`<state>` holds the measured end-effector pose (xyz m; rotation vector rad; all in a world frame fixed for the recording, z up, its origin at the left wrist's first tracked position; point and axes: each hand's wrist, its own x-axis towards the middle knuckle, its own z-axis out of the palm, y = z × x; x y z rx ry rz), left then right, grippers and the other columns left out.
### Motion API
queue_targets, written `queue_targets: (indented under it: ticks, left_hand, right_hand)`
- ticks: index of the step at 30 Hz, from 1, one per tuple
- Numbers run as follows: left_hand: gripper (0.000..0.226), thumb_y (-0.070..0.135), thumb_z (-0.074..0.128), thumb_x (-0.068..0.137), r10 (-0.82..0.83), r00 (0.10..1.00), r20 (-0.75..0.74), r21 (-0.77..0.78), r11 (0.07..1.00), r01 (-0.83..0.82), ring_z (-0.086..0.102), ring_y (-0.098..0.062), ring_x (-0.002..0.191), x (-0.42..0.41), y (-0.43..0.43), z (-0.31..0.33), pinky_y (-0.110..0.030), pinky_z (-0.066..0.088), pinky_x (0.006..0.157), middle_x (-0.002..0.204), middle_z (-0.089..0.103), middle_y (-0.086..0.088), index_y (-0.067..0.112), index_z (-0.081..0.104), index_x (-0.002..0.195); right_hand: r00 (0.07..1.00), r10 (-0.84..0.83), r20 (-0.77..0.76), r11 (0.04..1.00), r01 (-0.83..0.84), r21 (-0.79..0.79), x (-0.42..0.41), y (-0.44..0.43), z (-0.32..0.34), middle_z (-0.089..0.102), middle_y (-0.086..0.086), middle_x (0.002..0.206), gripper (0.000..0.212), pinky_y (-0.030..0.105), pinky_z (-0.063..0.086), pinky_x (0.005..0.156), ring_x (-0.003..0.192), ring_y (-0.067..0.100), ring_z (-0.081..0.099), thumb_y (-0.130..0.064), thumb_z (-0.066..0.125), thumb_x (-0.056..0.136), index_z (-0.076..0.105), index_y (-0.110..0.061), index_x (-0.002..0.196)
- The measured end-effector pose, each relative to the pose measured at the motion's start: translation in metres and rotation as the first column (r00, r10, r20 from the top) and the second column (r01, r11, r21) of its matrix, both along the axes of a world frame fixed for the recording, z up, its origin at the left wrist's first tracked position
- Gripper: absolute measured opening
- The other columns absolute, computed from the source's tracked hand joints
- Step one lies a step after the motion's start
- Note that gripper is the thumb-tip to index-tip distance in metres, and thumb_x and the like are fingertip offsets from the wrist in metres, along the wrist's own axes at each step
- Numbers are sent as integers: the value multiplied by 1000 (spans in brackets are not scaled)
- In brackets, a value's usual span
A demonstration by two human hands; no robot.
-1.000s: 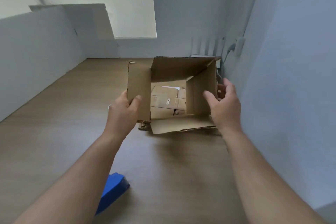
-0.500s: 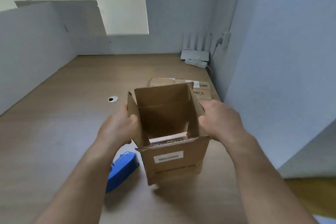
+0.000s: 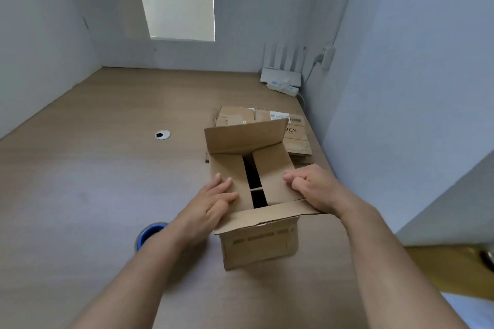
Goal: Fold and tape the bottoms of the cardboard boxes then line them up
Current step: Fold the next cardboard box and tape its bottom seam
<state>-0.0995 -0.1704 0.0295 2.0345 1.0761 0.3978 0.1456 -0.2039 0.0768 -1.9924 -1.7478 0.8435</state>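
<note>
A small brown cardboard box [image 3: 260, 244] stands on the wooden table [image 3: 93, 181] in front of me, its open end up. Its two inner flaps are folded down with a dark gap between them. The far flap stands up and the near flap sticks out toward me. My left hand [image 3: 213, 201] presses flat on the left inner flap. My right hand [image 3: 314, 185] presses on the right inner flap, its fingers slightly bent. Beyond the box lies a stack of flattened cardboard boxes [image 3: 294, 125]. A blue tape dispenser [image 3: 148, 234] peeks out beside my left wrist.
White partition walls close in the table on the left, back and right. A white router and power strip [image 3: 282, 83] sit in the far right corner. A round cable hole [image 3: 162, 134] lies left of the box.
The box came down from the air onto the table nearer to me. My hands left its sides and pushed the two inner flaps down over the opening.
</note>
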Motion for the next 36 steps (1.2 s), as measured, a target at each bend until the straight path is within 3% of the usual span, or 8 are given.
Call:
queue_targets:
  ticks: [4, 7, 13, 18, 23, 29, 32, 36]
  left_hand:
    - [64, -11, 36, 87, 50, 998, -26, 19, 999, -50, 1, 4, 140, -15, 5, -3, -13, 3, 110, 149, 13, 19, 37, 48, 128]
    - [60, 11, 51, 88, 4, 996, -86, -66, 998, -9, 2, 5, 138, -19, -2, -1, -22, 11, 113, 147, 2, 25, 54, 33, 127]
    - [15, 28, 55, 95, 293, 925, 241, -189, 949, -251, 59, -2, 103, 12, -9, 1, -13, 45, 80, 107, 66, 17, 38, 64, 102]
    - [39, 18, 55, 94, 438, 899, -18, -188, 882, -433, 60, -14, 99, 39, -5, -28, -21, 48, 70, 119, 60, 0, 17, 45, 132]
    - [29, 31, 48, 97, 532, 840, -101, -185, 820, -542, 59, -17, 91, 53, -2, -44, -28, 51, 69, 109, 63, -1, 16, 54, 120]
    - [22, 31, 45, 98, 584, 781, -223, -141, 773, -618, 58, -18, 81, 64, 18, -47, -34, 54, 73, 103, 64, -6, 13, 58, 99]
    - [23, 33, 43, 99, 574, 772, -274, -107, 779, -618, 55, -13, 77, 67, 22, -48, -31, 52, 70, 101, 63, -4, 14, 56, 100]
    - [31, 37, 33, 102, 522, 797, -304, -59, 825, -562, 51, -12, 89, 72, 21, -51, -24, 40, 65, 116, 61, -3, 18, 49, 120]
  right_hand:
    - [980, -9, -199, 998, -2, -55, 27, -11, -5, 51, -15, 137, 53, 31, 26, 116, 132, 6, 40, 9, 36, 88, 65, -21, 120]
    - [982, 67, -177, 994, -82, -75, 40, -16, -15, 42, -19, 143, 64, 31, 23, 116, 136, 4, 32, 13, 43, 83, 59, -30, 127]
    - [874, -74, -481, 994, 102, 33, 47, -18, -25, 68, -8, 106, 16, 27, 49, 88, 106, 13, 61, -19, 59, 92, 66, -25, 105]
    - [946, -259, -193, 966, 253, -57, 35, -12, -69, 59, -3, 100, 22, 36, 54, 79, 92, 16, 59, -23, 61, 89, 48, -27, 106]
    - [936, -346, -63, 938, 347, 1, 30, -3, -82, 54, 4, 122, 60, 38, 50, 87, 104, 20, 57, -31, 63, 87, 32, -20, 138]
    - [956, -210, 204, 972, 181, 149, 26, 35, -59, -9, -2, 159, 104, 32, 37, 102, 144, 24, 11, -16, 63, 85, -20, -27, 148]
    - [961, -124, 249, 962, 54, 269, 27, 62, -41, -8, -4, 160, 90, 35, 9, 117, 146, 21, -2, -15, 53, 89, -12, -25, 151]
    - [945, -66, 321, 959, -29, 283, 33, 78, -40, 34, -2, 147, 53, 35, 29, 109, 136, 20, 25, -18, 42, 95, 30, -21, 147]
